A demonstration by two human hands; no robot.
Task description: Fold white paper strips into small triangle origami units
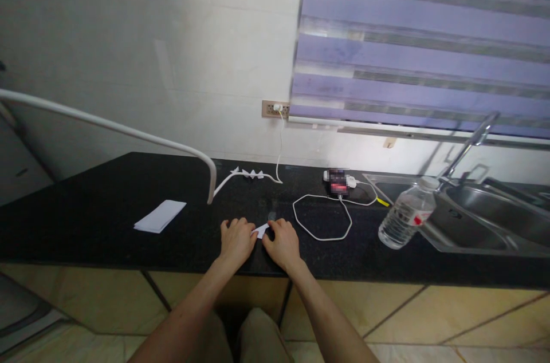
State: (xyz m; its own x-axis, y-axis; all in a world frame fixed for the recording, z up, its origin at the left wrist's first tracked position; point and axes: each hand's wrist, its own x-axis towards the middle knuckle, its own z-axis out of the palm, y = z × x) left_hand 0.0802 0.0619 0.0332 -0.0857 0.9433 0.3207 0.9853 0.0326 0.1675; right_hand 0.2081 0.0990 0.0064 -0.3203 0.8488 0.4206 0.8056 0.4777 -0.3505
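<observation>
A small folded piece of white paper [260,231] lies between my hands on the black countertop [193,248], close to its front edge. My left hand [237,240] is closed on the paper's left end. At the right end, the thumb and fingers of my right hand [283,241] pinch it. Fingertips cover both ends, so only the middle shows. Off to the left rests a stack of white paper sheets [160,216]. Several small folded white paper pieces [252,174] sit in a row near the wall.
A white tube-like arm [172,146] reaches in from the left, its cable running to a wall socket [275,109]. To the right are a phone [338,183] with a looped white cable [320,239], a large water bottle [408,214] and a steel sink [468,231] with a faucet [470,142].
</observation>
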